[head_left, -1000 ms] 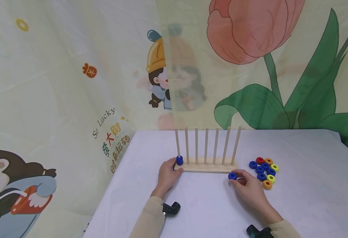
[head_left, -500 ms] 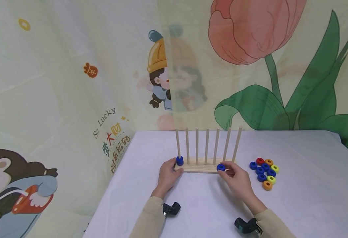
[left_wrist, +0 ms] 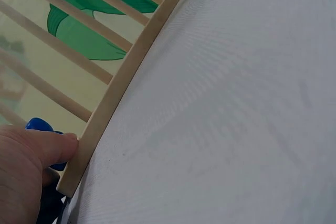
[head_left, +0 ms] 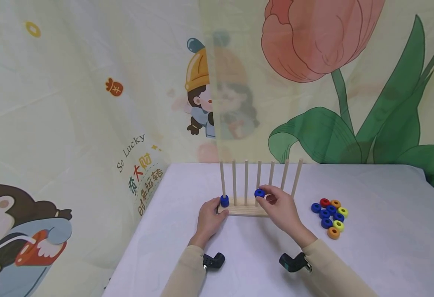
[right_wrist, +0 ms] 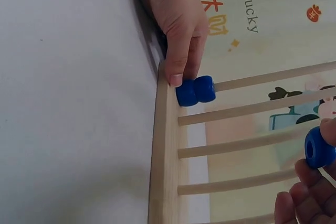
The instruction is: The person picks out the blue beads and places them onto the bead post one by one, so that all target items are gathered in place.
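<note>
I have my right hand [head_left: 281, 210] raised in front of the pale wooden rack of seven upright dowels [head_left: 243, 209], its fingers [head_left: 269, 194] pinched round a small blue ring-shaped bead [head_left: 259, 193] that sits level with the middle dowels, off the white tabletop [head_left: 380, 255]. My left hand [head_left: 207, 218] rests on the rack's left end, thumb and fingers curled against the base, and just beyond those fingers two blue beads stacked on the leftmost dowel [right_wrist: 195, 91] touch the base. Well to the right of my right fingers lies a loose cluster of blue, red, orange and yellow-green beads [head_left: 330, 216].
</note>
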Available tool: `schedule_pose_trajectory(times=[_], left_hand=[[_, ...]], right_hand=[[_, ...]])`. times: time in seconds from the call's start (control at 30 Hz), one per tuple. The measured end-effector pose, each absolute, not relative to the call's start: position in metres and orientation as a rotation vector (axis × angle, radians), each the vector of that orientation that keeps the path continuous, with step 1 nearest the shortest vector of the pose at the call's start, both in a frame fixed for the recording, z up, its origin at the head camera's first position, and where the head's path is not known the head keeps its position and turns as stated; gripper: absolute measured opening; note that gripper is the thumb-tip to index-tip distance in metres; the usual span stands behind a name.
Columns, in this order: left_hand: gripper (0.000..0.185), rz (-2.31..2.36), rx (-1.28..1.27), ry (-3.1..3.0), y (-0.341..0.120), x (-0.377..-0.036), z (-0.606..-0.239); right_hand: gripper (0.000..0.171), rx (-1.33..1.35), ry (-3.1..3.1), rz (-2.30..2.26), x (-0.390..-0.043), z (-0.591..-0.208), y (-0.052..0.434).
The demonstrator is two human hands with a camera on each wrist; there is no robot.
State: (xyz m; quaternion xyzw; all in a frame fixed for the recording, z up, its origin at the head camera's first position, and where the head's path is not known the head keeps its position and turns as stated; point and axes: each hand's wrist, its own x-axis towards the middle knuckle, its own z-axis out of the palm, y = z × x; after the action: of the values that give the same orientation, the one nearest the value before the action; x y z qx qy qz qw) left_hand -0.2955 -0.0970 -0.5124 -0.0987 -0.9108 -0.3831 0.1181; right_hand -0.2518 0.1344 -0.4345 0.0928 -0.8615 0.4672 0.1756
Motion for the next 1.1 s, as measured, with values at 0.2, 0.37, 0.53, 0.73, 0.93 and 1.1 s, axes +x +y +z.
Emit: schedule_pose_trajectory(times=[0.2, 0.37, 0.53, 0.73, 0.93, 1.1], left_hand=[[0.053, -1.103, -0.275, -2.667, -0.099, -0.293, -0.511], [0.052, -1.077, -0.28, -2.661, -0.099, -0.293, -0.511], [0.05, -1.085, -0.302, -2.64, -0.099, -0.293, -0.51], [0.05, -1.107, -0.309, -2.616, -0.098, -0.294, -0.51], [0.052, -1.12, -0.283, -2.635, -0.095, -0.295, -0.51], [0.052, -1.126, -0.251, -2.662, -0.095, -0.295, -0.509]], right_hand=[[0.033, 0.329, -2.415, 1.356, -0.261, -0.422, 0.117], [0.033, 0.462, -2.368, 1.33, -0.268, -0.409, 0.102], [0.029, 0.58, -2.325, 1.3, -0.276, -0.392, 0.09], [0.032, 0.614, -2.307, 1.263, -0.282, -0.378, 0.084], [0.034, 0.6, -2.241, 1.289, -0.286, -0.368, 0.083], [0.033, 0.612, -2.161, 1.32, -0.289, -0.363, 0.076]])
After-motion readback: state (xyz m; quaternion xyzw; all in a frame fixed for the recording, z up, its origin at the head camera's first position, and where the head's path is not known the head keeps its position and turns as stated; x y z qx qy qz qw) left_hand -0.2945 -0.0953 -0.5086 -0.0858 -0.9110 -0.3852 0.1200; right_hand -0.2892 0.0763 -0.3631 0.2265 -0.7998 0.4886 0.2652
